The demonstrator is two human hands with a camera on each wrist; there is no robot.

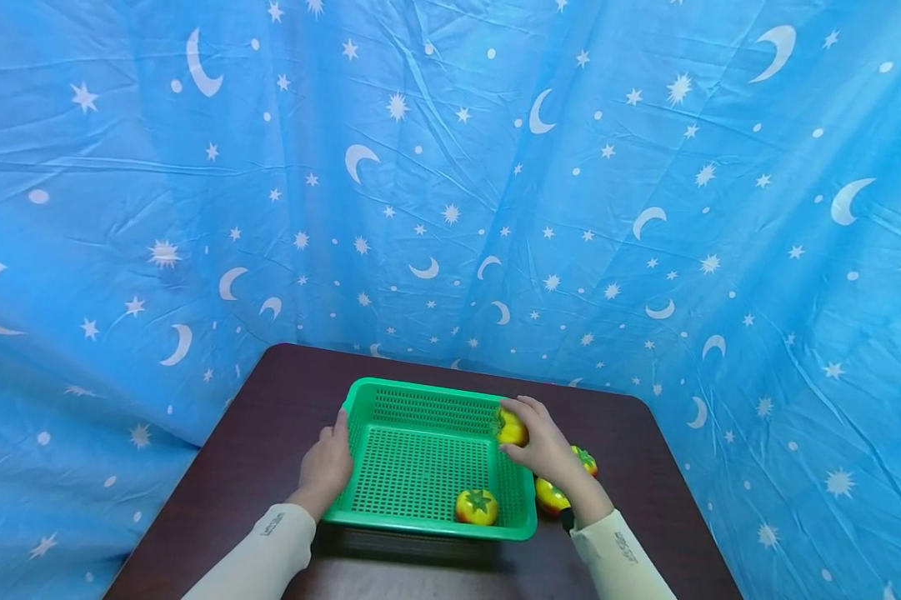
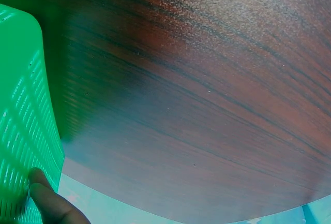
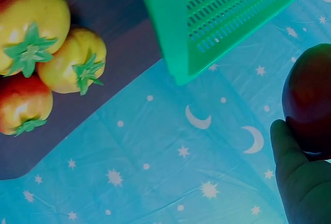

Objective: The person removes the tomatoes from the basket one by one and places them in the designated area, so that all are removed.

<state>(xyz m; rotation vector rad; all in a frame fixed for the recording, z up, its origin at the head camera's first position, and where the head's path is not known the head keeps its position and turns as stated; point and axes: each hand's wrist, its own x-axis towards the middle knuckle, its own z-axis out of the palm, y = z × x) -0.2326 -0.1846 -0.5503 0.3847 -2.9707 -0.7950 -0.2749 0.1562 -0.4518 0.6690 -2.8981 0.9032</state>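
A green plastic basket (image 1: 420, 387) sits over the brown table, with a dark shadow under its front edge. My left hand (image 1: 327, 465) grips its left side; in the left wrist view, fingers (image 2: 49, 200) lie against the slotted wall. Above the basket's right end, my right hand (image 1: 540, 446) holds a yellow-and-red tomato (image 1: 511, 428) between fingers and thumb. That fruit looks dark in the right wrist view. Another tomato (image 1: 477, 507) with a green star-shaped top lies inside the basket, at the front right.
Three more tomatoes (image 3: 33, 14) lie together on the table (image 1: 630, 500), right of the basket, partly hidden by my right arm in the head view. A blue curtain (image 1: 450, 167) with moons and stars hangs behind the table and on both sides.
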